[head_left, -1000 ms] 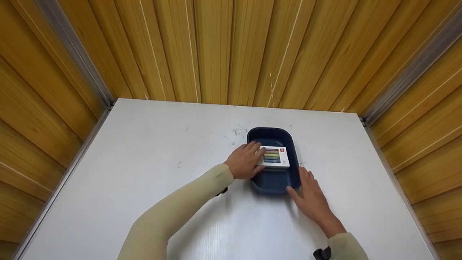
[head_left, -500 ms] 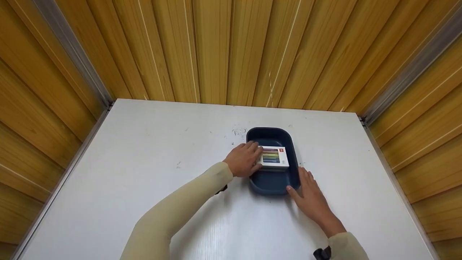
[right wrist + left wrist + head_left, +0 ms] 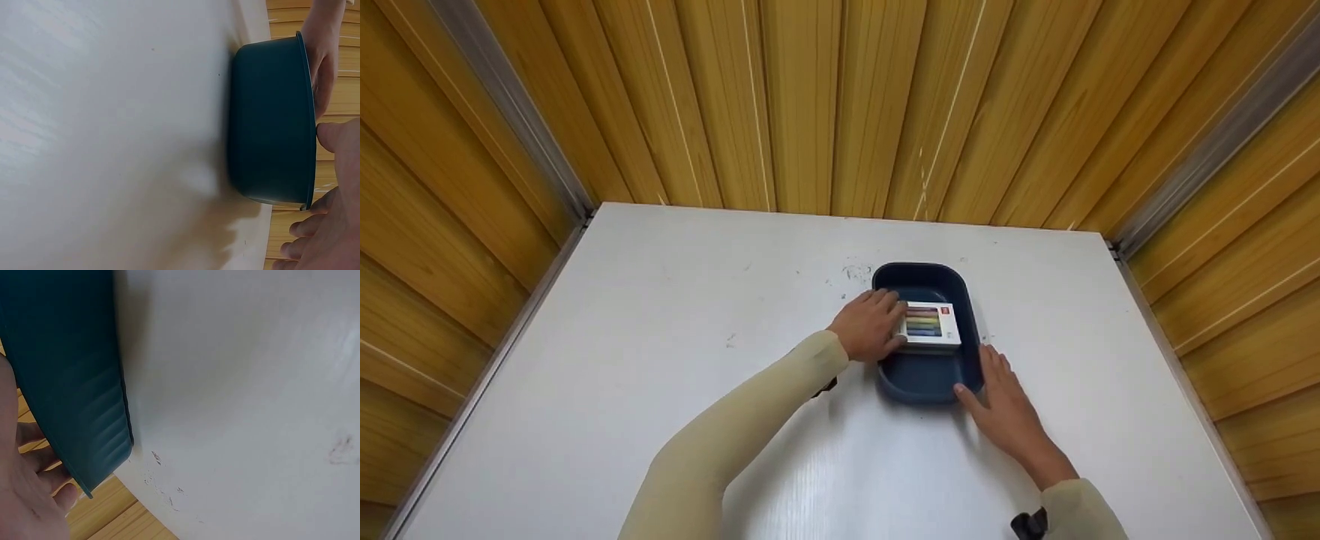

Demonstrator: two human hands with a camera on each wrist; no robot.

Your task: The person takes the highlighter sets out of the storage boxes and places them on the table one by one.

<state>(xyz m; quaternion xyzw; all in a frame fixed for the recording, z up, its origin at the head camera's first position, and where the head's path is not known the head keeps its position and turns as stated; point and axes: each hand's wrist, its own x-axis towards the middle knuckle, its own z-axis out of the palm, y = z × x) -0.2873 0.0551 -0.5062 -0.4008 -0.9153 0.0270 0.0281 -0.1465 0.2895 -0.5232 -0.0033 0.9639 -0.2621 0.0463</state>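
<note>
A dark blue oval tub stands on the white table right of centre. My left hand reaches over the tub's left rim and grips the left end of a white box with coloured stripes, held level inside the tub's opening. My right hand lies flat on the table with straight fingers against the tub's near right corner. The left wrist view shows the tub's outer wall with fingers beyond it. In the right wrist view the tub stands between both hands.
The white table fills the lower view, with small dark scuff marks just behind the tub. Slatted wooden walls close it in at the back and both sides, with metal strips in the corners.
Almost nothing: the left hand and the box have shifted very slightly within the tub. The right hand has stayed in place.
</note>
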